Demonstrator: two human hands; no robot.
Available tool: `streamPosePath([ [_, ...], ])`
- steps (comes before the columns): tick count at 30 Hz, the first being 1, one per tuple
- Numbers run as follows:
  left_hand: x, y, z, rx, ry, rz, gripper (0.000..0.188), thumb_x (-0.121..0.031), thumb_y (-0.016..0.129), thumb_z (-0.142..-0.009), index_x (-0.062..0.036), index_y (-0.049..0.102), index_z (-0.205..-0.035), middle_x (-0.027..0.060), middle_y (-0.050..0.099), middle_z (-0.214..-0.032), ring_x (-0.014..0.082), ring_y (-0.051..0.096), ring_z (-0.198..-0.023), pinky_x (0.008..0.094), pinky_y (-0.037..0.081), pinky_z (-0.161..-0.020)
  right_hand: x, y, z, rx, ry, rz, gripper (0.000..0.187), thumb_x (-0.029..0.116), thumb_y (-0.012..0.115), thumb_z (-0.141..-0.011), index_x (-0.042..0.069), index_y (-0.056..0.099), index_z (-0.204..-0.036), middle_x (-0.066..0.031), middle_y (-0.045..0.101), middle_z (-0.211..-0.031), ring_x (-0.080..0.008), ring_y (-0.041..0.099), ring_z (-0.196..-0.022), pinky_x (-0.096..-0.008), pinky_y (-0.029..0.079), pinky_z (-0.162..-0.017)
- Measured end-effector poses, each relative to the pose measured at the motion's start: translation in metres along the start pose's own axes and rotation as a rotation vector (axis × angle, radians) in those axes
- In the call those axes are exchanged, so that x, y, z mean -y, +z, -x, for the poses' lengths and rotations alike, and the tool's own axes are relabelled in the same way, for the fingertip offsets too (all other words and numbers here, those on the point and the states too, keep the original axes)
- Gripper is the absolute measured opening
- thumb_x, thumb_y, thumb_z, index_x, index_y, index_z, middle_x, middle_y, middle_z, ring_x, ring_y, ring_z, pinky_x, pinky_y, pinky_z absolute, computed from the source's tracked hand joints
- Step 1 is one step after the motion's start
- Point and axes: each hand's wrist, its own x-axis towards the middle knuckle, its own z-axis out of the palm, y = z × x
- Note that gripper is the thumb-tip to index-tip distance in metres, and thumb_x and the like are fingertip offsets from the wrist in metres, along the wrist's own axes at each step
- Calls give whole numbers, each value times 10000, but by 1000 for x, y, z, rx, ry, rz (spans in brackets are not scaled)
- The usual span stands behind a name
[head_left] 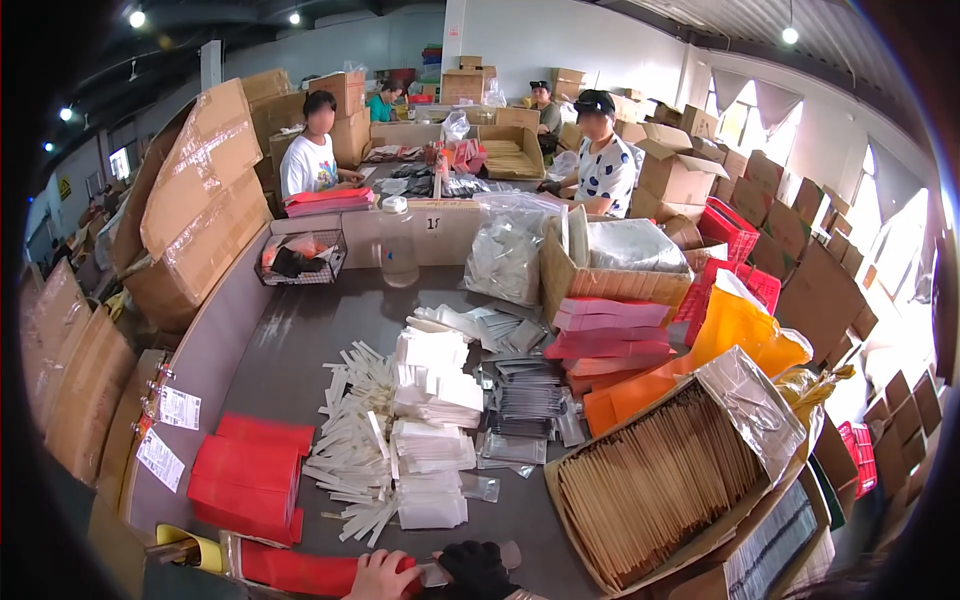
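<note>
At the lower edge, my bare left hand (381,575) curls its fingers over the right end of a long red packet (300,568). Close beside it is my right hand (474,566) in a black glove, fingers bent. A greyish, partly see-through piece (511,555) shows at the glove's right side; what it is I cannot make out. Beyond my hands lie white paper strips (350,440) in a loose heap, stacked white slips (430,450) and dark flat packets in clear sleeves (525,395). Folded red packets (250,470) are piled to the left.
A carton of thin brown slats (660,480) stands at right, near orange and pink packets (612,335). Farther back are a clear bottle (398,245), a wire basket (300,258) and a bag-filled carton (612,262). Low grey walls (215,345) edge the table. Several people work beyond.
</note>
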Motion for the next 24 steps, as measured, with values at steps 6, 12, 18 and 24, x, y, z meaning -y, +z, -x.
streamPosePath([
  [6,-3,-18,-2,45,69,-80,557,-349,810,-626,-221,648,-1144,69,541,-1174,296,502,-1052,463,401,-845,7,-22,0,16,-78,149,576,375,718,-741,171,560,-1256,-35,608,-1059,-243,584,-964,-449,426,-796],
  [12,14,49,12,-52,-126,162,525,-241,761,-638,-193,641,-1146,105,531,-1207,330,487,-1112,496,398,-871,1,-1,2,-82,-74,106,590,468,720,-694,225,595,-1216,6,605,-1038,-215,567,-961,-452,383,-807],
  [18,6,8,3,-26,-10,26,551,-293,789,-621,-207,637,-1143,94,530,-1196,317,493,-1078,480,396,-840,-5,5,3,-94,-88,112,587,496,723,-684,234,609,-1197,7,610,-1057,-216,570,-979,-458,378,-817],
  [24,3,-4,2,-16,73,-88,562,-333,812,-598,-232,636,-1122,73,536,-1170,291,506,-1032,455,396,-786,2,-4,1,-70,-73,85,640,504,726,-673,227,585,-1232,-5,608,-1095,-227,569,-1021,-461,375,-852],
])
